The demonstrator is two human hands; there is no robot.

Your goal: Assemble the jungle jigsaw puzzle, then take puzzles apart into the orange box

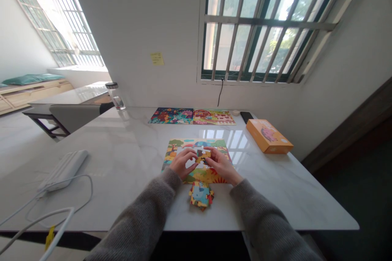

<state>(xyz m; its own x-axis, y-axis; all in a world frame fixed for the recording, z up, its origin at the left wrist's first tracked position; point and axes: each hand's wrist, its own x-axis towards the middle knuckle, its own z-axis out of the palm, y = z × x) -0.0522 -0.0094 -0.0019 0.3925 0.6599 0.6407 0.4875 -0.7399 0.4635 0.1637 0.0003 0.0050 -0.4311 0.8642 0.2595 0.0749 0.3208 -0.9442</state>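
A jigsaw puzzle (pixel 196 176) with a colourful border lies partly assembled on the table, its middle showing gaps. Over those gaps, my left hand (pixel 184 162) and my right hand (pixel 221 164) pinch a yellow and dark puzzle piece (pixel 202 157) between them. The fingers of both hands are curled around its sides. Just below the puzzle, close to my body, sits a small pile of loose pieces (pixel 200 194), with a light blue one on top.
Two finished picture puzzles (pixel 175 116) (pixel 213 117) lie along the wall. At right are an orange box (pixel 269 136) and a black phone (pixel 246 117). A glass bottle (pixel 116 97) stands back left. A white power strip (pixel 65 170) with cables lies at left.
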